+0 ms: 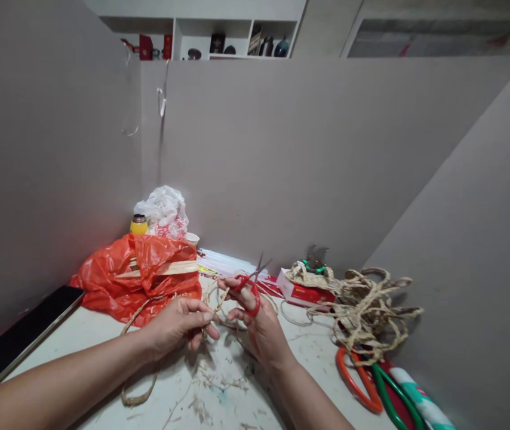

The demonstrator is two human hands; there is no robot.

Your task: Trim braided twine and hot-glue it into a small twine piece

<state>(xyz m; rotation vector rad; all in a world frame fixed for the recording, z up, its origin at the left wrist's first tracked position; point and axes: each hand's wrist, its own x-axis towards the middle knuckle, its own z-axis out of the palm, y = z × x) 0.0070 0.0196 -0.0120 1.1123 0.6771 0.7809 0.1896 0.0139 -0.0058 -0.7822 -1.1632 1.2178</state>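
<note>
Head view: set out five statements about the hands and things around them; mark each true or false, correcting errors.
1. The right hand holds red-handled scissors. True.
2. The left hand is empty. False: it pinches a braided cord.
3. A rope tangle lies right of both hands. True.
4. The phone lies right of both hands. False: it lies left of them.
5. The plastic bag beside the phone is orange-red. True.

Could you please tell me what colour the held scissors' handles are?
The handles are red, best seen in the head view.
</note>
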